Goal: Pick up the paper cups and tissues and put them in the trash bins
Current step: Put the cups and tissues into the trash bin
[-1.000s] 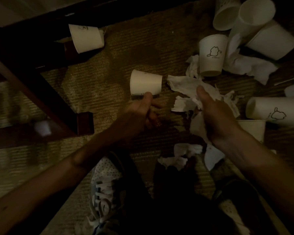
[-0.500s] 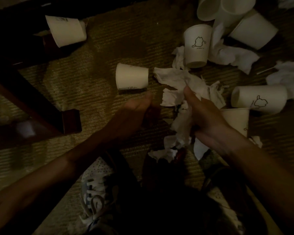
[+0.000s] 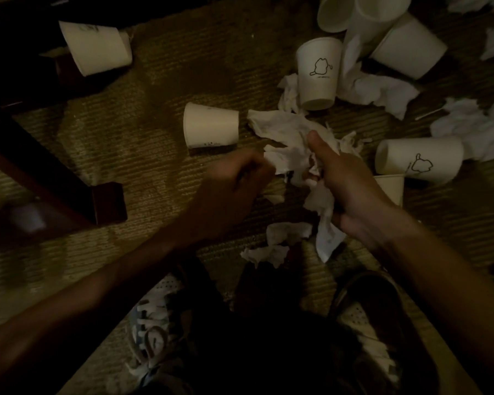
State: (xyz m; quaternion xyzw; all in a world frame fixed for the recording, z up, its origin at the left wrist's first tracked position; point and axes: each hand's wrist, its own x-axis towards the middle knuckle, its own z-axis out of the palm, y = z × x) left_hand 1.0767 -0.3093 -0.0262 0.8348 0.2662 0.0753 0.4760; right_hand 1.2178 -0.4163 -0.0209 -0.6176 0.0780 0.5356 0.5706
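My right hand [image 3: 351, 189] sits just right of the frame's middle. Its fingers are clenched around a tissue wad [image 3: 285, 132], with the thumb pointing up into the paper. One tail of the wad hangs out below my palm, and the rest spreads over the carpet [image 3: 154, 155] toward the upper left.

My left hand [image 3: 234, 183] is at the centre, right against the wad's left edge. It is blurred, so I cannot tell whether its fingers are pinching the paper or only touching it.

Just above my left hand a plain paper cup [image 3: 210, 126] lies on its side, mouth to the left, its base close to the wad. Above the wad a cat-print cup [image 3: 318, 72] stands upside down with tissue at its foot. At the right edge a second printed cup [image 3: 419, 159] lies on its side, and a half-hidden cup [image 3: 391, 186] peeks out behind my right wrist.

More cups are piled in the upper right corner [image 3: 408, 44], with loose tissues [image 3: 382, 92] beside them. A lone cup [image 3: 96, 47] lies in the upper left by the dark furniture. A small tissue scrap [image 3: 268, 252] lies below my hands, near my sneakers [image 3: 154, 323]. A wooden leg [image 3: 109, 201] stands at the left.
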